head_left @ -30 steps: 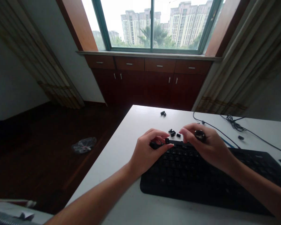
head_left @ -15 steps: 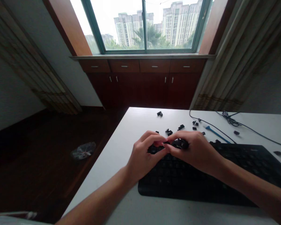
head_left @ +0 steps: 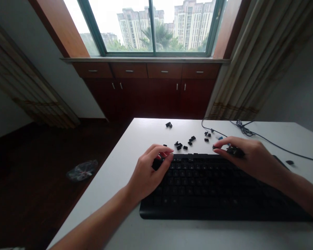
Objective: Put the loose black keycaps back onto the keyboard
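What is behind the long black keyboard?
Behind the long black keyboard, small black plastic keycaps lie scattered on the white table, and a thin black cable curves past. A bit of blue shows too, but the bare right hand covers the rest of it.

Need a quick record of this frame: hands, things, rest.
left hand: at the top left corner of the black keyboard; cannot tell if it holds anything
right hand: pinches a small dark clump just above the keyboard's top edge
things: loose black keycaps lie on the white table, beyond the keyboard
rest: black cable, window, wooden cabinets
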A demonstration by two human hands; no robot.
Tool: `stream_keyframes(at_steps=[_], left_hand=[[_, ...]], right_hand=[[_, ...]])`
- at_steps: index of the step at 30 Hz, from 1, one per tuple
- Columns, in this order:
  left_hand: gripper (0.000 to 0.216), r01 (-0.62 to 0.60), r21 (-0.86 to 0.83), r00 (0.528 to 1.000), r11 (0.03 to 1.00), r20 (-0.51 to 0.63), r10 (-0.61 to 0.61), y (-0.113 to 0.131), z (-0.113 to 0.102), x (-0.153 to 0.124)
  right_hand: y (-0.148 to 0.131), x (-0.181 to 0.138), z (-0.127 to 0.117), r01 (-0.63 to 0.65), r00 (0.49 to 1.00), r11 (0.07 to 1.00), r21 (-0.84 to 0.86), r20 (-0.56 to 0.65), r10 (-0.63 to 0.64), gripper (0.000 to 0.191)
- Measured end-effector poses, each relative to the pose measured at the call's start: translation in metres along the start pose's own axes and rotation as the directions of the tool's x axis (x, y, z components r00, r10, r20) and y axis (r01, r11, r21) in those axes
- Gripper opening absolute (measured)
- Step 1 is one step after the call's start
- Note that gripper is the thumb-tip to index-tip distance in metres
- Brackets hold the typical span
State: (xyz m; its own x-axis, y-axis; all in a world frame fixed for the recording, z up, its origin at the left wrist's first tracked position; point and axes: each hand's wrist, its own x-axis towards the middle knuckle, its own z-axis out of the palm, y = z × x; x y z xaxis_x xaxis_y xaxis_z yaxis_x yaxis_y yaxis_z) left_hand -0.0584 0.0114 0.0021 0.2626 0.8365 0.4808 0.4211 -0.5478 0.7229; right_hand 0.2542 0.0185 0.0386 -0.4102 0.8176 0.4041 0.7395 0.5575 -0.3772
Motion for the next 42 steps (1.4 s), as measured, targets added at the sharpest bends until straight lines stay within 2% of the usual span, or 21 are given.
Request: stream_keyframes(at_steps=[10, 13, 21, 23, 26, 29, 34, 38, 42], left_hand=[[0.021, 0.222, -0.112, 0.974, 0.969, -0.023, -0.226, -0.004, 0.002, 0.002], [0.02, 0.241, -0.123, 0.969, 0.963, -0.02, -0.245, -0.004, 0.002, 0.002], [0.018, 0.257, -0.11, 0.966, 0.96, -0.013, -0.26, -0.001, 0.001, 0.002], [0.017, 0.257, -0.111, 0.966, 0.96, -0.01, -0.26, -0.001, 0.001, 0.002], [0.017, 0.247, -0.114, 0.968, 0.962, -0.008, -0.249, 0.0, 0.001, 0.002], [0.018, 0.243, -0.119, 0.97, 0.963, -0.005, -0.245, -0.001, 0.001, 0.002], [0.018, 0.243, -0.116, 0.97, 0.963, 0.003, -0.245, -0.001, 0.001, 0.002], [0.018, 0.241, -0.106, 0.97, 0.965, 0.004, -0.242, -0.001, 0.001, 0.002], [0.017, 0.239, -0.098, 0.971, 0.966, -0.002, -0.24, -0.001, 0.001, 0.002]], right_hand=[[0.022, -0.02, 0.013, 0.075, 0.994, 0.996, -0.052, 0.085, -0.071, 0.021], [0.023, -0.025, 0.012, 0.078, 0.991, 0.996, -0.046, 0.115, -0.073, 0.024], [0.016, -0.029, 0.01, 0.049, 0.995, 0.998, -0.044, 0.086, -0.045, 0.025], [0.013, -0.029, 0.01, 0.062, 0.995, 0.995, -0.079, 0.079, -0.056, 0.031], [0.007, -0.023, 0.01, 0.169, 0.985, 0.959, -0.229, 0.077, -0.155, 0.048], [0.0, -0.008, 0.01, 0.31, 0.95, 0.888, -0.341, 0.157, -0.271, 0.056], [-0.012, 0.021, 0.012, 0.399, 0.9, 0.87, -0.291, 0.308, -0.31, 0.061], [-0.015, 0.031, 0.016, 0.437, 0.875, 0.863, -0.254, 0.343, -0.342, 0.056], [-0.014, 0.031, 0.016, 0.425, 0.867, 0.87, -0.25, 0.389, -0.312, 0.053]])
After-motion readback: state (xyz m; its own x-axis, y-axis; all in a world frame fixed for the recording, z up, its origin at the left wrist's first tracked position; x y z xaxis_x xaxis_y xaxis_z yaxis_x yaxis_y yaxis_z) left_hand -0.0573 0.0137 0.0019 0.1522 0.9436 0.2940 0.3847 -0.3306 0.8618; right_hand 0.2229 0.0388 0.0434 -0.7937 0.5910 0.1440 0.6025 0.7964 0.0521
